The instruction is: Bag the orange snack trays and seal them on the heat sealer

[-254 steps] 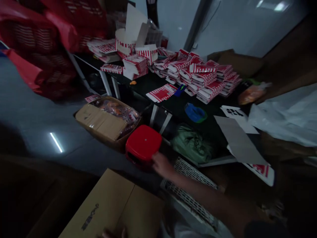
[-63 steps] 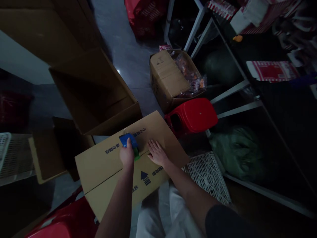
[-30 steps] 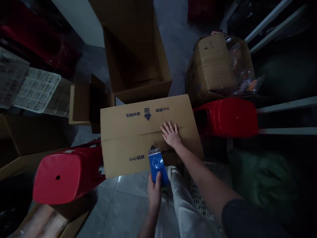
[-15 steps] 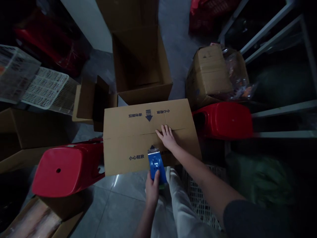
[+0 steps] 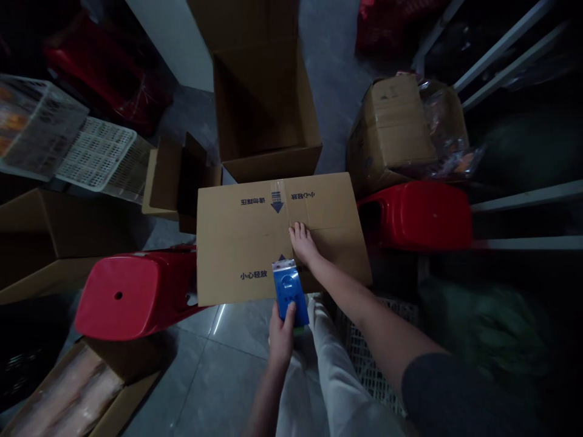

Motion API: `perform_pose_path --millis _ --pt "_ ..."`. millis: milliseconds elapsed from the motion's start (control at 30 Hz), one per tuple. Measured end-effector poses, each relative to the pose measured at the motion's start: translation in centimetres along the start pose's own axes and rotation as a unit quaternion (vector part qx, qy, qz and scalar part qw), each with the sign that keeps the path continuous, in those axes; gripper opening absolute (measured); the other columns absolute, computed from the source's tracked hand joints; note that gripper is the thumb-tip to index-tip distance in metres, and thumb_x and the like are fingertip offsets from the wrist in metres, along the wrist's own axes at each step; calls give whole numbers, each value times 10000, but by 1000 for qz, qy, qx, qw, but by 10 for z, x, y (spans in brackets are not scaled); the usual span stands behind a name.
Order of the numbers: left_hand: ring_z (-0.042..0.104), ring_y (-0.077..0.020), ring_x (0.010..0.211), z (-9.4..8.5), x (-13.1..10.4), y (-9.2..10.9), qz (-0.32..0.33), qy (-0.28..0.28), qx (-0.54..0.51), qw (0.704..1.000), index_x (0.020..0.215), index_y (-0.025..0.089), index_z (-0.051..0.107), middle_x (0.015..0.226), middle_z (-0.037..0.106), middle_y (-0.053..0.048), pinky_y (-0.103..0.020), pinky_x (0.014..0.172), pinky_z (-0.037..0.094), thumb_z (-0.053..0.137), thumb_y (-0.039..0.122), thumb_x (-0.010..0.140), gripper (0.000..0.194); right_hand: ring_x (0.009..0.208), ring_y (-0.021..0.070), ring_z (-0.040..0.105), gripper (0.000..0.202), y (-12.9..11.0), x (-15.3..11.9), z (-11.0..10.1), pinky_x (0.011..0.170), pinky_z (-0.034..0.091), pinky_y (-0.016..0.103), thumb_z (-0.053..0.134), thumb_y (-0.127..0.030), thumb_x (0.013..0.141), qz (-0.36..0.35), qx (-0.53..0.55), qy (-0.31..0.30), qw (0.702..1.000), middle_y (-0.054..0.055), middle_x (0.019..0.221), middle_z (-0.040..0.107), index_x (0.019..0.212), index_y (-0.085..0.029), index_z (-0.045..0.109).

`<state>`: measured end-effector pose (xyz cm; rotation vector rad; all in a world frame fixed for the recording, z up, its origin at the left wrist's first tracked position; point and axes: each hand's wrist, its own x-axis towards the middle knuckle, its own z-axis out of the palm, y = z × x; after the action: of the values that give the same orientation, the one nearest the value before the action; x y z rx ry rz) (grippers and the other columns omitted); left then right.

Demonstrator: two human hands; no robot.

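**Blue dispenser (image 5: 288, 284) at six o'clock on the carton (image 5: 234, 233)**

The left hand (image 5: 281, 331) grips the dispenser. The right hand (image 5: 303, 244), palm down and slightly spread, rests on the carton just off centre. Around it, a red stool (image 5: 432, 215) stands at three o'clock and an open box (image 5: 273, 162) at twelve.

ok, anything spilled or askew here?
Slightly: clear plastic packaging pokes out past the edge of the partly open carton beyond the red stool on the right, instead of sitting inside. Nothing else stands out.
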<state>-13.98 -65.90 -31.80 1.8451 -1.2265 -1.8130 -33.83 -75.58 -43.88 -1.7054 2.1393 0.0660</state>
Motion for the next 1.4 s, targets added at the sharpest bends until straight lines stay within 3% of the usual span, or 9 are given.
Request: perform_pose_path --millis 133,233,467,600,733,833,1033,1233,1400 --pt "636 -292 990 1 -16 -4 -17 -1 -7 1000 1074 149 623 1015 701 -114 -400 911 491 592 724 732 670 1459 348 266 594 -2 1 -4 1133 310 544 246 -11 895 0 9 6 1000 281 1546 259 1476 -13 371" --pt "631 -296 1025 -4 -35 -19 -41 0 -14 999 1105 148 622 1060 697 -120 -399 937 486 590 714 743 672 1454 347 279 587 -3 1 -5 1123 313 570 215 -20 907 6 10 9 1000 294 1540 255 1472 -6 372" --pt "541 -328 1233 -16 -76 -79 -90 10 -20 996 1206 147 612 1244 645 -143 -416 1074 409 600 729 714 762 1441 324 318 559 4 -1 -5 1126 335 524 209 -51 941 -14 -29 24 999 277 1534 296 1472 -25 383" --pt "546 -339 1221 -19 -93 -119 -112 -5 -18 994 1180 153 633 1230 652 -145 -441 1078 409 607 727 716 739 1441 335 312 552 8 -1 -5 1130 331 510 209 -58 952 -21 -52 28 998 275 1537 292 1478 -23 372" --pt "563 -341 1199 -23 -94 -150 -136 -8 -32 990 1158 151 645 1215 660 -141 -436 1068 424 616 780 662 801 1444 347 295 551 10 -2 -4 1131 325 516 204 -62 955 -27 -55 41 997 281 1539 284 1485 -8 349" --pt "562 -334 1207 -24 -82 -161 -142 -14 -44 989 1164 163 646 1230 659 -131 -426 1073 420 618 788 654 807 1453 342 275 556 11 -3 -4 1144 303 529 197 -63 952 -25 -41 48 998 276 1546 272 1486 8 333" --pt "614 -315 1140 -21 -51 -153 -155 -16 -2 988 1158 126 638 1172 686 -146 -407 992 482 585 807 660 846 1481 348 189 584 9 -8 -5 1176 225 553 215 -64 931 -14 7 39 999 260 1576 209 1506 28 272" --pt "658 -326 1042 -6 -2 -107 -167 -25 179 969 1078 104 656 1054 711 -192 -398 920 484 473 558 878 529 1483 339 189 580 9 -14 -3 1182 223 531 188 -68 941 -22 -8 44 999 256 1578 205 1509 24 266" --pt "627 -372 1113 14 34 -69 -197 -27 282 939 1024 143 692 1074 702 -225 -422 928 454 420 513 921 471 1484 356 167 585 10 -5 -8 1175 210 567 168 -65 938 -17 16 52 998 262 1576 204 1506 30 270"
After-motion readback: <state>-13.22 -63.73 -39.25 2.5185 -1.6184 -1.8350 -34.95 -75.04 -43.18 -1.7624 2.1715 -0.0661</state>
